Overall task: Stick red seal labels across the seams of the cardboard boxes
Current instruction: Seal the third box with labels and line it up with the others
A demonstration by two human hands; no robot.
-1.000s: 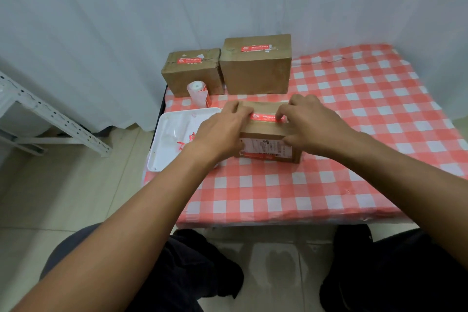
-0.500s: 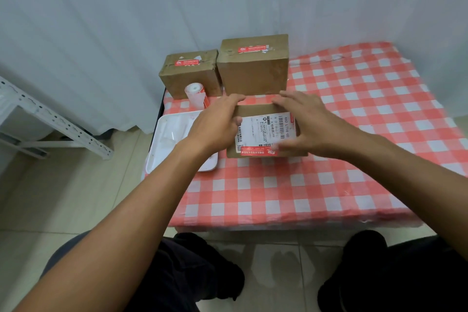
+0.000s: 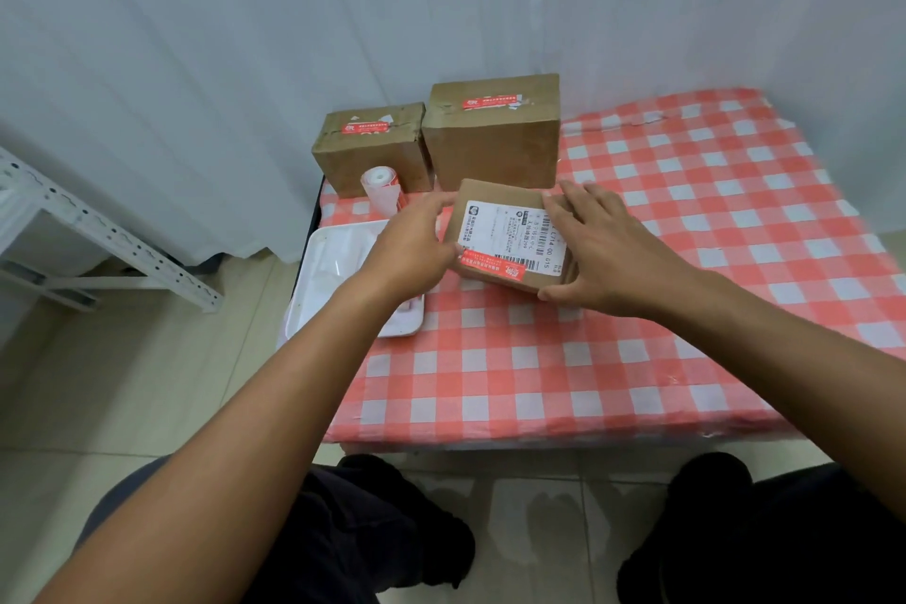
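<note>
A small cardboard box [image 3: 495,206] lies on the checked table, its white shipping label facing up and a red seal label [image 3: 492,265] along its near edge. My left hand [image 3: 416,245] grips the box's left side. My right hand [image 3: 603,245] holds its right side, fingers spread over the label's right end. Behind stand a medium box [image 3: 367,162] and a larger box [image 3: 492,147], each with a red seal label on top. A roll of labels [image 3: 382,186] stands between the medium box and my left hand.
A white tray [image 3: 338,260] lies at the table's left edge, partly under my left wrist. The red-and-white checked cloth [image 3: 686,235] stretches to the right. A white curtain hangs behind. A white metal frame [image 3: 98,235] stands on the floor at left. My knees show below the table.
The small box has been turned over: one second ago its sealed seam faced up under my fingers, now the shipping-label face is up. Both hands stayed on it.
</note>
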